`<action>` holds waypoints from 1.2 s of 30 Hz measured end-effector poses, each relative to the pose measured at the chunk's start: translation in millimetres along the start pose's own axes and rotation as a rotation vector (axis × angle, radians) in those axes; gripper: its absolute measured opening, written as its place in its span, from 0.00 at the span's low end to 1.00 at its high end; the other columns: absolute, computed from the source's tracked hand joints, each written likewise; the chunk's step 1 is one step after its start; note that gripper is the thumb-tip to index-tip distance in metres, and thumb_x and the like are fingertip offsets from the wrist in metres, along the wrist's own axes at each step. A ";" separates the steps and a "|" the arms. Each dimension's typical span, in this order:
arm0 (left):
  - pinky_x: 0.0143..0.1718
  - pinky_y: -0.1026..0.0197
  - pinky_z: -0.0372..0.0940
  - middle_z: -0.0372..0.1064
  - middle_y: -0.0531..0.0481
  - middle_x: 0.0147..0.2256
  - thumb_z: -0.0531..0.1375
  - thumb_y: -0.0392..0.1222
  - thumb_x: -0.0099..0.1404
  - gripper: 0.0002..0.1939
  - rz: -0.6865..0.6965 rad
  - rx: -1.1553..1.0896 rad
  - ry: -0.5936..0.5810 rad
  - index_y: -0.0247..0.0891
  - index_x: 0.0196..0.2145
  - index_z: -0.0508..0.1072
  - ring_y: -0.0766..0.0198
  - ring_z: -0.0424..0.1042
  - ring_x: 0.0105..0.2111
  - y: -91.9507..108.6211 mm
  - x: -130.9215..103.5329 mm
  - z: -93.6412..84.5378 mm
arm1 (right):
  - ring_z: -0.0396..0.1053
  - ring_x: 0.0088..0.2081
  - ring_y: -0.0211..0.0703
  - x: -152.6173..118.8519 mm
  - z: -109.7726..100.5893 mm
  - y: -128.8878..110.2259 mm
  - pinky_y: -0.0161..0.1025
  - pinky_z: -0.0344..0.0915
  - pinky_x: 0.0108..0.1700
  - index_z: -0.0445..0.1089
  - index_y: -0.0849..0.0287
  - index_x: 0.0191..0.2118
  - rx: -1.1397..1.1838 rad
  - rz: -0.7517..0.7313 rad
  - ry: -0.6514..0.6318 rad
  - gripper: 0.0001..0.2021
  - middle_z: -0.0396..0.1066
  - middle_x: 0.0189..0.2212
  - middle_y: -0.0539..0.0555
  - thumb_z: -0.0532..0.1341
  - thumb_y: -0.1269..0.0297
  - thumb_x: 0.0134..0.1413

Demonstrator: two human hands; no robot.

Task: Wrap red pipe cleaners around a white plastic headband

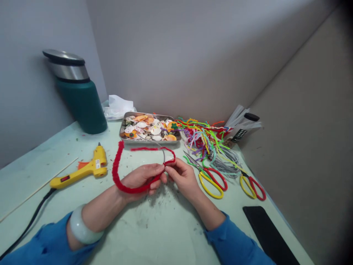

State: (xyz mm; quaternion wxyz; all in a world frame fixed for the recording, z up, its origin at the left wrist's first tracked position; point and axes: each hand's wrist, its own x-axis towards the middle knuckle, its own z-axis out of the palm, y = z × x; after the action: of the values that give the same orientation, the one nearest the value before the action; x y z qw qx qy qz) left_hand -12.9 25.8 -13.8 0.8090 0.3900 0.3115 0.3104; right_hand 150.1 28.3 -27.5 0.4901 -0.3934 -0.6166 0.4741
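Near the middle of the table, my left hand [145, 178] and my right hand [180, 176] meet, fingertips almost touching. Both pinch a fuzzy red pipe cleaner [116, 167]. A long part of it curves around the left wrist side and stands up at the left. Beyond the fingers, a thinner red stretch loops back to the left. A thin grey wire [163, 152] rises from between the fingertips and arcs toward the shell tray. The exact spot where wire and pipe cleaner meet is hidden by my fingers.
Behind my hands is a metal tray [150, 142] of shells. A yellow glue gun [82, 171], a thin stick [41, 188] and a green bottle [82, 106] are left. Colourful pipe cleaners [198, 136], grey wire coils [224, 162], scissors [211, 180], more scissors [252, 186] and a black phone-like slab [266, 232] are right.
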 end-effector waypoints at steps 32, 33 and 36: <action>0.09 0.74 0.50 0.62 0.53 0.20 0.52 0.37 0.65 0.10 -0.030 -0.227 -0.077 0.32 0.28 0.67 0.77 0.50 0.13 2.0 -2.1 3.0 | 0.55 0.21 0.31 0.2 2.2 -5.3 0.30 0.53 0.24 0.70 0.61 0.30 0.119 0.093 0.002 0.07 0.62 0.21 0.47 0.62 0.62 0.50; 0.09 0.74 0.49 0.62 0.53 0.21 0.52 0.37 0.65 0.10 -0.031 -0.228 -0.078 0.32 0.28 0.67 0.77 0.50 0.13 2.1 -2.2 2.9 | 0.55 0.21 0.31 0.1 2.4 -5.7 0.30 0.53 0.24 0.69 0.61 0.29 0.118 0.094 0.001 0.07 0.62 0.21 0.47 0.62 0.61 0.49; 0.10 0.74 0.49 0.63 0.52 0.22 0.53 0.38 0.64 0.09 -0.031 -0.221 -0.075 0.32 0.27 0.67 0.77 0.50 0.13 2.4 -2.5 3.0 | 0.54 0.21 0.31 0.1 3.2 -8.0 0.30 0.53 0.23 0.69 0.61 0.29 0.108 0.101 0.008 0.08 0.62 0.20 0.47 0.62 0.61 0.49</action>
State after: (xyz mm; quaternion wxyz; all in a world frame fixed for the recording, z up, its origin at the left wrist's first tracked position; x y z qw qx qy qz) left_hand -12.9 23.9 -9.7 0.8629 0.3049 0.2507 0.3156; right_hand 146.7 25.9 -20.0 0.4885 -0.3988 -0.5678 0.5291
